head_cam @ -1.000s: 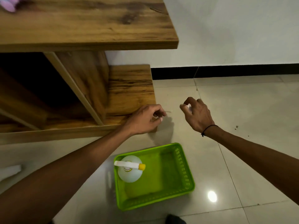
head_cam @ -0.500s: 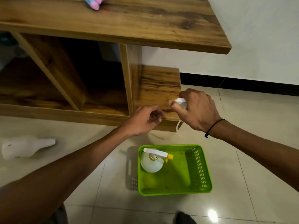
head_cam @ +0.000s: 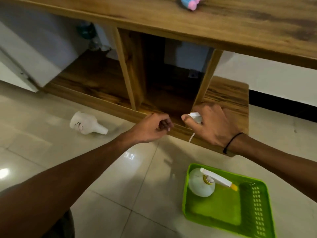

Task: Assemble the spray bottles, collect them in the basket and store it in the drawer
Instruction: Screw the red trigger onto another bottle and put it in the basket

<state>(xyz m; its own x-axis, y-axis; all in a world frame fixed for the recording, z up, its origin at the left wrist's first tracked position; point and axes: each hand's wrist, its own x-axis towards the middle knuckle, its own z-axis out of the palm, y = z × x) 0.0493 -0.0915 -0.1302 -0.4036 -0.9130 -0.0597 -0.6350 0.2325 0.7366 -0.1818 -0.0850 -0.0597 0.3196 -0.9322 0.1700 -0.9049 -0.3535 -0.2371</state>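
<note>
A green basket [head_cam: 257, 200] stands on the tiled floor at the lower right. Inside it an assembled white spray bottle [head_cam: 201, 185] stands upright, its white trigger head ending in a yellow nozzle. A second white bottle [head_cam: 85, 123] without a head lies on its side on the floor at the left. My right hand [head_cam: 214, 126] grips a white spray head [head_cam: 196, 117], and its thin tube hangs below the hand. My left hand [head_cam: 152, 127] hovers beside it with curled fingers and holds nothing. Both hands are in front of the wooden cabinet [head_cam: 171, 103].
The cabinet has open compartments under a wooden top [head_cam: 223, 23], with a pink and blue toy [head_cam: 190, 1] on it. A white door [head_cam: 34, 54] stands at the left. A white wall with a black skirting [head_cam: 283, 100] runs at the right.
The view has swung left, so the lying bottle and more of the cabinet show. My hands sit closer together, with the spray head still in my right hand.
</note>
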